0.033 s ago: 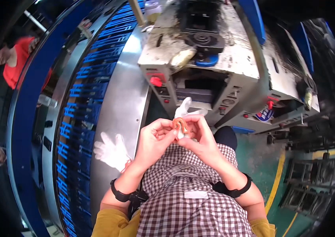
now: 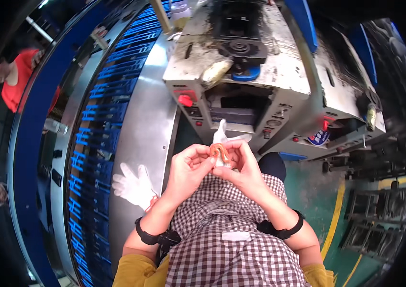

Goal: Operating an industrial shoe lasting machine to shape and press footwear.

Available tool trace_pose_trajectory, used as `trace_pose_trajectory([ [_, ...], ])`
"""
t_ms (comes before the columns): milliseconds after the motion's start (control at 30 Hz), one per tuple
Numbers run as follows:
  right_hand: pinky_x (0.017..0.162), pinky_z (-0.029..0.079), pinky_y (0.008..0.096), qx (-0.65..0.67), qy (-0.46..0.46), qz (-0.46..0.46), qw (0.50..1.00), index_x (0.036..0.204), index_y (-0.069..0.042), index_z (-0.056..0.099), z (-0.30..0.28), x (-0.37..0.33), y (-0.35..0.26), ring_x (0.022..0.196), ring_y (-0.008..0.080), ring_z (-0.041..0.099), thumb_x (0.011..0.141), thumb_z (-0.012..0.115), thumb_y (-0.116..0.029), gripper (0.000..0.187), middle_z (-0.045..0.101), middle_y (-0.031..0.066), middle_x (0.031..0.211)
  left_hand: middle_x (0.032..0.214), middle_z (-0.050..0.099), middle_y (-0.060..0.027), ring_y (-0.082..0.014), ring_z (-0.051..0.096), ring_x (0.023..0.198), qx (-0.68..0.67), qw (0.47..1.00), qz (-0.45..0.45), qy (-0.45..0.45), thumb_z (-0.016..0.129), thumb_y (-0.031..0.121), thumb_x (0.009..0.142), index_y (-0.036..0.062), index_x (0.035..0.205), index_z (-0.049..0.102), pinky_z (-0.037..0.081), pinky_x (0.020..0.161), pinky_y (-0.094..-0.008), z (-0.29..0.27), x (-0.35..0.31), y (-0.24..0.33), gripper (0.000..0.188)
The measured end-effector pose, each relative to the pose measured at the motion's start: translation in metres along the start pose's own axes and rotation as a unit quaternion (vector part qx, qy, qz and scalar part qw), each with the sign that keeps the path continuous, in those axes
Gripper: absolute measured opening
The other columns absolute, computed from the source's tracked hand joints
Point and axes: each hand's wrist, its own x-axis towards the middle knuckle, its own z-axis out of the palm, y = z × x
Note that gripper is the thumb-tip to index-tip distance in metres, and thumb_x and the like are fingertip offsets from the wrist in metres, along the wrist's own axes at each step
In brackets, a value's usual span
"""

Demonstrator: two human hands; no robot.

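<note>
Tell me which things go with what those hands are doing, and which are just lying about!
Goes with the hands:
left hand and right hand
white glove they both hold
other glove, lying on the metal table, probably its match

Just about, not being touched:
white machine
red knob on its front
blue rack
</note>
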Motion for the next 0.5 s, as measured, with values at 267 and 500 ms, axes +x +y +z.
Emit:
trace_pose_trajectory([
  [267, 0.076, 0.057, 0.0254, 0.063, 0.124, 0.051, 0.989, 0.109, 0.0, 0.058, -0.066, -0.018, 0.024, 0.087, 0.0097, 0.068, 0.098, 0.063, -0.001, 0.013, 0.07, 0.0078, 0.099, 0.106, 0.068, -0.0102, -0.0134, 0.069, 0.096, -0.125, 0.989, -0.071, -0.036, 0.061, 0.005, 0.102, -0.0014, 0.114, 0.054, 0.06, 0.084, -0.0288, 0.036, 0.022, -0.041, 0.015],
  [500, 0.067, 0.053, 0.0323, -0.339, 0.134, -0.083, 0.927, 0.102, -0.002, 0.06, -0.055, -0.015, 0.008, 0.073, 0.0196, 0.066, 0.085, 0.074, -0.004, 0.022, 0.063, 0.009, 0.085, 0.095, 0.069, -0.0097, -0.0105, 0.067, 0.08, 0.013, 0.998, -0.012, -0.064, 0.07, 0.006, 0.095, -0.0025, 0.11, 0.057, 0.057, 0.072, -0.0259, 0.048, 0.032, -0.051, 0.022],
])
